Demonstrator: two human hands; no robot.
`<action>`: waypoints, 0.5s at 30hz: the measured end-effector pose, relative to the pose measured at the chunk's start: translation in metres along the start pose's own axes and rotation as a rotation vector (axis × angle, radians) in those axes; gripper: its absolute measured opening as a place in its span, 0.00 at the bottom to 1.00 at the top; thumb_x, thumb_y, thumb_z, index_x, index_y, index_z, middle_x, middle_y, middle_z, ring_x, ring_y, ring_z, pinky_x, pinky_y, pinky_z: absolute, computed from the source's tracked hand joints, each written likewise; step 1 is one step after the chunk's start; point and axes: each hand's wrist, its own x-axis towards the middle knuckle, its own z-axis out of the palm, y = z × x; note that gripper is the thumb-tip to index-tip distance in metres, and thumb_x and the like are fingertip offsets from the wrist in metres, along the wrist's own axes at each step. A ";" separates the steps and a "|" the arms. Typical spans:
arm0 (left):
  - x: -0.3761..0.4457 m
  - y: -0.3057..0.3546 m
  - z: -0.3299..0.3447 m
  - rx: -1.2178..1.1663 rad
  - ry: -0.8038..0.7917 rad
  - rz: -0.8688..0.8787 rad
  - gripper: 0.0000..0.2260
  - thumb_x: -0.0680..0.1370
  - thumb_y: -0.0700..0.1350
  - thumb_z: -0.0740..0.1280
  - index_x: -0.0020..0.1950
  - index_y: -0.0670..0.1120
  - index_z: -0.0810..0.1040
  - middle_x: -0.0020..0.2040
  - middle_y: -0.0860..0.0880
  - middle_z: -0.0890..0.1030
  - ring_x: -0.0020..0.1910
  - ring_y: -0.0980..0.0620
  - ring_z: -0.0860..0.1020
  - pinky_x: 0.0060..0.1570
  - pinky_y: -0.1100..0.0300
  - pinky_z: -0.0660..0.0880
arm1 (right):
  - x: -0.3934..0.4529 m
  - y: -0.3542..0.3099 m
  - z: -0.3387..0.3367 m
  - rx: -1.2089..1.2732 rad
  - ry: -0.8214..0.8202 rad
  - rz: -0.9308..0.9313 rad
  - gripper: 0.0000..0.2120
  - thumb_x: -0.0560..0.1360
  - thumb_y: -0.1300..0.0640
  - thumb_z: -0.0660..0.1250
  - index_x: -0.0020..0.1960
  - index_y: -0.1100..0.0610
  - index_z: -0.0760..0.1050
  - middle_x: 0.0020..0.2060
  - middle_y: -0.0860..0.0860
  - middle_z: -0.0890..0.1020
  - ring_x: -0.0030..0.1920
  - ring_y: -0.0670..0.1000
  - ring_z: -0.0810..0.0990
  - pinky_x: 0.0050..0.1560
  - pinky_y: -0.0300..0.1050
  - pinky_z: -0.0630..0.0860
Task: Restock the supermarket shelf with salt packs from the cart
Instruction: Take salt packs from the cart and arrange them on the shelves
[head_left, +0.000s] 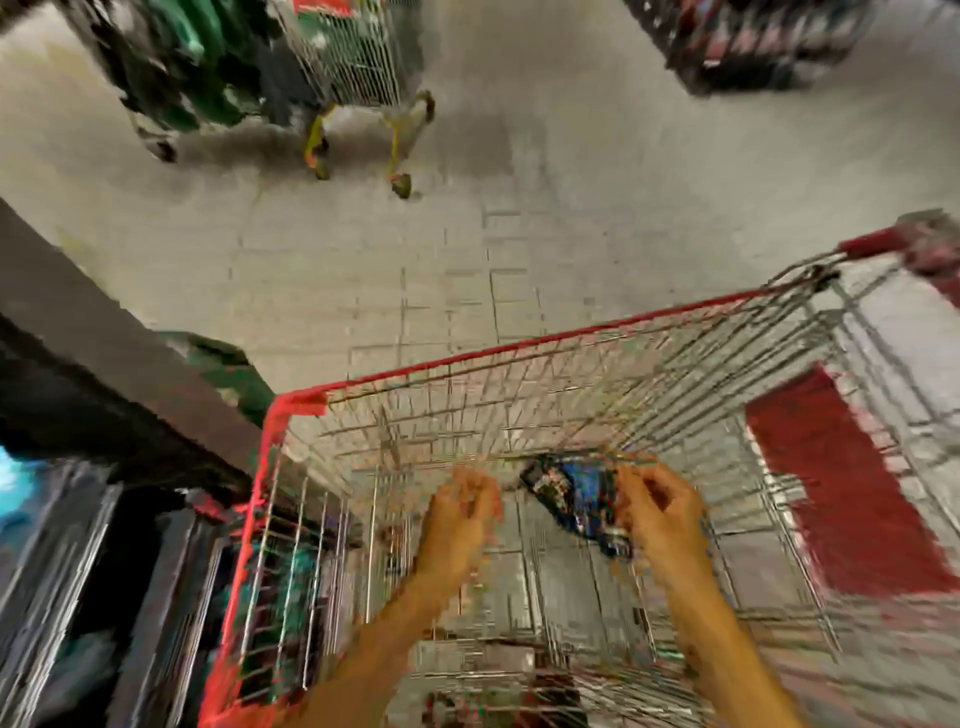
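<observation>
Head view: salt pack (574, 493) lies low in the cart (519, 353), long axis slanting away-left to near-right. Right hand (660, 512) fingers grasp its right edge; left hand (462, 512), loosely curled, hovers just left, apart.

Wire cart (291, 415) on floor (519, 208) carries blue pack (576, 493).

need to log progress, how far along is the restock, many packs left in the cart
Looks near the end. The cart basket shows only one dark blue pack on its wire floor; the frame is too blurred to rule out others. Both hands are down inside: the right hand is at the pack's edge, though its grip is unclear, and the left hand is beside it, holding nothing. Left: lift that pack onto the shelf, at the left.
</observation>
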 end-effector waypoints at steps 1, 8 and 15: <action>0.016 -0.010 0.013 0.022 -0.016 -0.064 0.11 0.81 0.36 0.62 0.41 0.47 0.75 0.34 0.48 0.79 0.28 0.54 0.76 0.27 0.61 0.70 | 0.012 0.013 -0.008 0.001 0.038 0.033 0.07 0.80 0.62 0.64 0.44 0.60 0.77 0.33 0.54 0.76 0.35 0.52 0.71 0.35 0.44 0.67; 0.137 -0.092 0.094 0.069 0.005 -0.500 0.11 0.82 0.46 0.62 0.45 0.43 0.78 0.37 0.46 0.80 0.28 0.51 0.76 0.22 0.65 0.70 | 0.107 0.159 -0.035 -0.227 0.203 0.281 0.10 0.80 0.57 0.64 0.47 0.63 0.77 0.34 0.57 0.78 0.37 0.59 0.75 0.38 0.51 0.71; 0.247 -0.205 0.152 0.262 0.023 -0.558 0.10 0.82 0.47 0.62 0.51 0.42 0.78 0.42 0.46 0.81 0.36 0.52 0.78 0.32 0.57 0.77 | 0.162 0.320 -0.026 -0.410 0.012 0.421 0.12 0.80 0.56 0.64 0.38 0.56 0.73 0.30 0.52 0.77 0.29 0.50 0.75 0.31 0.44 0.71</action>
